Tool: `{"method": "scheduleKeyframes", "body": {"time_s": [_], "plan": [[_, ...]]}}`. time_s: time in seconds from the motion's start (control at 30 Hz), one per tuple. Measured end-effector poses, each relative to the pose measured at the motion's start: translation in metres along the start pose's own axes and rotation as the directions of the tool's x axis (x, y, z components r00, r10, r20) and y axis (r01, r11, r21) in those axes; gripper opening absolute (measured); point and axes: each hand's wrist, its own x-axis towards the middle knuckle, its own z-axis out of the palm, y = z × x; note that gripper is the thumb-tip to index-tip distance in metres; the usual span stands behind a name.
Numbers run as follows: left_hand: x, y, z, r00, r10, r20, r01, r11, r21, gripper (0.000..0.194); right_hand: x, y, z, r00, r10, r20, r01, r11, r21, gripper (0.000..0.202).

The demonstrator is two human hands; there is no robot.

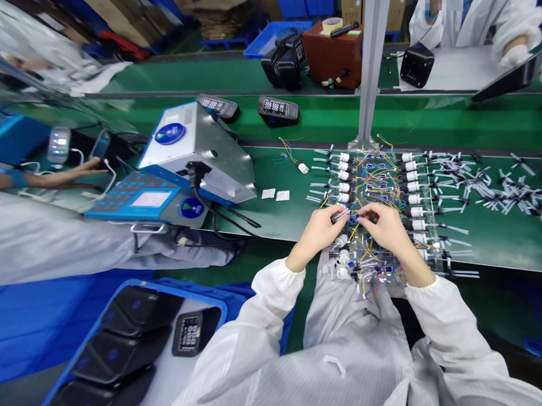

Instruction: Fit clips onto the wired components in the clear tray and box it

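Head view, green bench, conveyor belt, stacked cardboard

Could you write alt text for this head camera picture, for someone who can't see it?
A person's left hand and right hand pinch a small black part over a clear tray of white wired components on a green bench. A silver and blue machine sits to the left.

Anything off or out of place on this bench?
One stray: a single wired connector lies alone on the green mat, apart from the rows on the clear tray. Loose black-and-white pieces lie scattered at the right. Left hand and right hand pinch a small part over the tray. No damage visible.
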Motion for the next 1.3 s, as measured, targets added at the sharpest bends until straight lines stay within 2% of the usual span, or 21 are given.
{"method": "scheduleKeyframes", "body": {"time_s": [0.13, 0.23, 0.37, 0.53, 0.6, 0.7, 0.8, 0.93, 1.03, 1.17, 1.23, 1.3], "plan": [[0.001, 0.001, 0.001, 1.0, 0.0, 0.003, 0.0, 1.0, -0.009, 0.017, -0.001, -0.006, 0.0, 0.993, -0.057, 0.107, 0.058, 0.998, -0.008, 0.011], [0.001, -0.002, 0.001, 1.0, -0.001, 0.001, 0.001, 1.0, -0.03, 0.016, -0.001, -0.004, 0.002, 0.982, -0.029, 0.189, 0.054, 0.991, -0.125, 0.012], [-0.002, -0.006, -0.006, 0.999, -0.043, -0.001, 0.043, 0.998, -0.046, 0.022, -0.002, 0.003, 0.006, 0.981, 0.007, 0.191, 0.046, 0.963, -0.267, 0.011], [-0.005, -0.002, -0.017, 0.986, -0.079, 0.148, 0.058, 0.989, 0.138, 0.018, -0.003, 0.002, 0.011, 0.979, -0.018, 0.205, 0.085, 0.942, -0.325, 0.006], [-0.004, 0.0, -0.016, 0.976, -0.094, 0.195, 0.051, 0.975, 0.217, 0.015, -0.004, -0.003, 0.013, 0.973, -0.053, 0.223, 0.127, 0.935, -0.331, 0.011], [-0.003, 0.0, -0.012, 0.976, -0.097, 0.194, 0.039, 0.958, 0.283, 0.016, -0.007, -0.01, 0.014, 0.962, -0.074, 0.263, 0.157, 0.938, -0.31, 0.022], [-0.002, -0.002, -0.01, 0.983, -0.043, 0.181, -0.008, 0.963, 0.271, 0.021, -0.008, -0.015, 0.015, 0.954, -0.024, 0.298, 0.134, 0.925, -0.355, 0.028], [0.0, -0.004, -0.012, 0.978, 0.026, 0.206, -0.055, 0.989, 0.139, 0.032, -0.008, -0.021, 0.02, 0.963, 0.067, 0.261, 0.065, 0.884, -0.464, 0.02], [0.003, -0.003, -0.013, 0.975, 0.065, 0.214, -0.08, 0.995, 0.059, 0.035, -0.008, -0.025, 0.025, 0.973, 0.055, 0.223, 0.064, 0.867, -0.494, 0.023], [0.008, 0.001, -0.012, 0.982, 0.077, 0.171, -0.071, 0.997, -0.041, 0.024, -0.008, -0.026, 0.024, 0.979, 0.064, 0.193, 0.032, 0.891, -0.453, 0.024], [0.01, 0.004, -0.015, 0.99, 0.071, 0.125, -0.064, 0.996, -0.059, 0.012, -0.006, -0.022, 0.018, 0.988, 0.086, 0.128, -0.028, 0.916, -0.401, 0.022], [0.013, 0.007, -0.02, 0.993, 0.073, 0.09, -0.067, 0.995, -0.07, 0.014, -0.004, -0.017, 0.01, 0.997, 0.074, 0.029, -0.059, 0.937, -0.344, 0.026]]}}
